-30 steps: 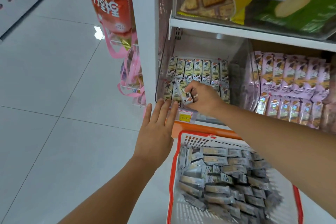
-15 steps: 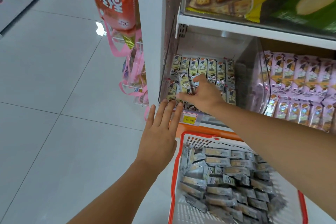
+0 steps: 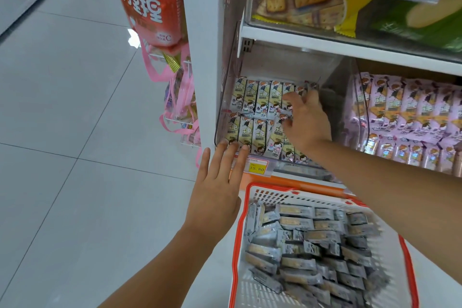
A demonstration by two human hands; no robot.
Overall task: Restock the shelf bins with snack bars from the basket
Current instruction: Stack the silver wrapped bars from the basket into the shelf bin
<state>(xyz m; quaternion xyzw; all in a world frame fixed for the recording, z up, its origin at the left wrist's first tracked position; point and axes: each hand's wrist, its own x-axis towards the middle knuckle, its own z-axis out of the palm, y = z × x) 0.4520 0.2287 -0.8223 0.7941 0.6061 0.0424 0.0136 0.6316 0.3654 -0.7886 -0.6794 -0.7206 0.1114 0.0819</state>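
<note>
A clear shelf bin [image 3: 222, 107] holds two rows of cream-wrapped snack bars [image 3: 251, 101] standing side by side. My right hand [image 3: 306, 120] reaches into the bin's right half, its fingers spread and lying on the bars there; I see no bar gripped in it. My left hand [image 3: 220, 182] is flat with straight fingers, the tips touching the bin's front edge at its left corner. Below the shelf stands a white basket with an orange-red rim [image 3: 250, 189], filled with several grey-wrapped snack bars [image 3: 312, 245].
To the right, a second clear bin holds pink-wrapped bars [image 3: 412, 112]. Cracker packs [image 3: 300, 0] fill the shelf above. A yellow price tag [image 3: 257, 167] hangs on the shelf front. A red bag [image 3: 150, 0] with pink ribbons hangs on the unit's left; tiled floor beyond.
My right hand moved from the bin's front left toward the back right and no longer pinches the bar, which now lies among the rows. My left hand stayed at the bin's front.
</note>
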